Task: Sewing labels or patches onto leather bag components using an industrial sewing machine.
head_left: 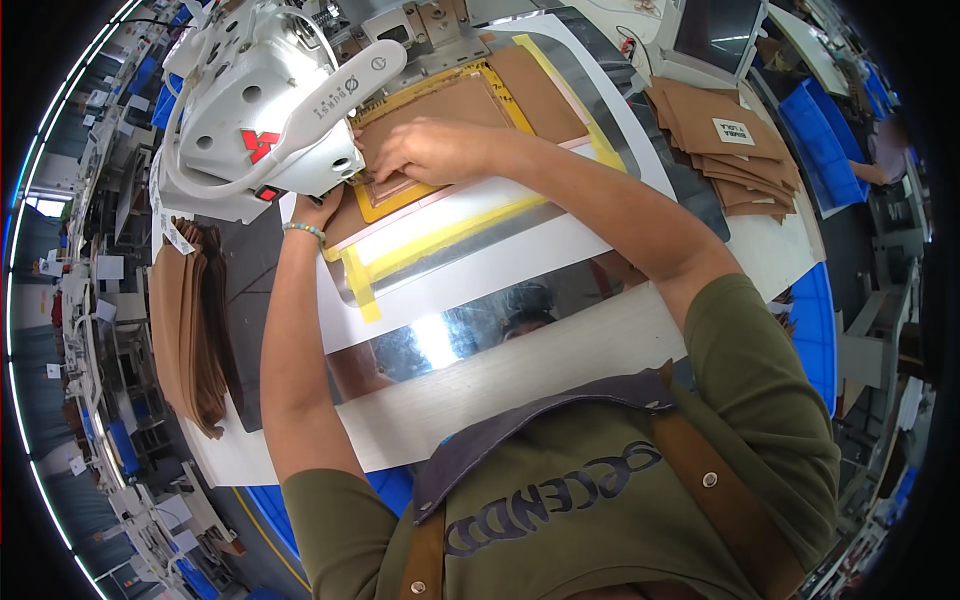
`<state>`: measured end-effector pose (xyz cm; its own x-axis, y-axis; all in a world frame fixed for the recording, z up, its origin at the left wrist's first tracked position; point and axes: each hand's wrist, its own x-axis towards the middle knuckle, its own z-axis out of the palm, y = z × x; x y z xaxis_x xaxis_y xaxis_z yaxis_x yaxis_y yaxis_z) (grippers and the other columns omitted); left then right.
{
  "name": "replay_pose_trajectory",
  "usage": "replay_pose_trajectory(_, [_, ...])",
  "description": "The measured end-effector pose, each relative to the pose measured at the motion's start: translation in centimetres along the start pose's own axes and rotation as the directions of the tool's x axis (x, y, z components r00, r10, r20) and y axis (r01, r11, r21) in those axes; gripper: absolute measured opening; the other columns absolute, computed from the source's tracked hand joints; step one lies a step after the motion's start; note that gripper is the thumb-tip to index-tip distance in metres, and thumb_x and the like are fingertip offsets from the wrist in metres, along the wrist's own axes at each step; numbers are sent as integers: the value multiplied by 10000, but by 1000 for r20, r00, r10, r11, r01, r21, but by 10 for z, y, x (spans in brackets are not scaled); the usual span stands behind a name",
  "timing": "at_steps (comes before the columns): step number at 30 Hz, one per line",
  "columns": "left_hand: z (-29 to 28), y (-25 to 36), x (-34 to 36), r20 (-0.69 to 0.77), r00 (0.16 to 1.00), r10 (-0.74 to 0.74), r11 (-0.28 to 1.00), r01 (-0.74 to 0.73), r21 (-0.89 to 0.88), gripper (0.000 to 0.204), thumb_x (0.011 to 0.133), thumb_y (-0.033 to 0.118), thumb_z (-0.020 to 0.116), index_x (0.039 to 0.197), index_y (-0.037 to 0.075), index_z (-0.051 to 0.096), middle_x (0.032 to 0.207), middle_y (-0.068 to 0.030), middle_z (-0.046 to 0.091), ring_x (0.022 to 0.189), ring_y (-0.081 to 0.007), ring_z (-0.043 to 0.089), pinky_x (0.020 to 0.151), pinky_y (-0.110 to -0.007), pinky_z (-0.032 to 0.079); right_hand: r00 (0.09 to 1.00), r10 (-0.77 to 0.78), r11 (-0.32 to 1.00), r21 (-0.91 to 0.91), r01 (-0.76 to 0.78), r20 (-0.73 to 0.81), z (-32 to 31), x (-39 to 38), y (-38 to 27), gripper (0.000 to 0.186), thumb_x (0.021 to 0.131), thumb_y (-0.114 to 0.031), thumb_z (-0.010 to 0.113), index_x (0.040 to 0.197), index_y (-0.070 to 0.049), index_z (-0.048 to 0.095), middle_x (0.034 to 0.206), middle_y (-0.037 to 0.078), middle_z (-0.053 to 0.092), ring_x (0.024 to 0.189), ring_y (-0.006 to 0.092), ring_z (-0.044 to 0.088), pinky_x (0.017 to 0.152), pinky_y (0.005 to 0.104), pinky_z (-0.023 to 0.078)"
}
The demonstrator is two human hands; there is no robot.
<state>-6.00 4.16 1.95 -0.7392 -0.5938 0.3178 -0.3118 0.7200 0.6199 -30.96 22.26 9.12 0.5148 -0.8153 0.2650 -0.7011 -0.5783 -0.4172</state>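
Note:
A white sewing machine head [240, 115] juts over a yellow-edged template frame [508, 100] holding a brown panel [430, 110]. My right hand [425, 150] rests over the frame's left part, fingers bent together at the fingertips beside the machine's needle end; what they grip is too small to tell. My left hand [322, 208], below a beaded bracelet, reaches under the machine head at the frame's left side, its fingers mostly hidden. Yellow tape [440, 235] borders the white sheet [590, 230] beneath the frame.
Brown piece stacks lie left [185, 330] and right [740, 175]. A screen [700, 30] stands at back right. Blue bins [810, 120] sit beyond the table edge [220, 460], where a co-worker [885, 150] is partly visible. A reflective metal strip [480, 320] crosses the near table.

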Motion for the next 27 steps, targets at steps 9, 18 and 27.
replay_pose_trajectory(9, [-19,27,-41,-127,989,-70,978,93,186,283,1003,111,639,1243,-17,713,1257,-213,760,1182,-356,721,1004,-425,542,988,140,971,-187,-150,-65,7,1,0,398,967,-48,593,1330,-110,744,1467,67,667,1419,292,523,1211,451,408])
replay_pose_trajectory(18, [-48,76,-85,-84,952,-293,956,289,-48,236,988,46,613,1178,-19,736,1162,-152,775,1086,-203,718,957,-345,532,999,44,997,-70,-45,-17,-1,-8,-13,354,935,23,603,1239,-71,757,1456,67,679,1318,307,584,1165,455,474])
replay_pose_trajectory(27, [-40,156,-106,-60,997,39,995,-33,99,192,1006,5,613,1133,6,757,1248,-130,753,1193,-293,696,1022,-390,545,995,-91,994,-64,87,-50,-12,-30,-38,282,971,-36,638,1219,-70,768,1413,62,704,1299,285,605,1104,432,506])
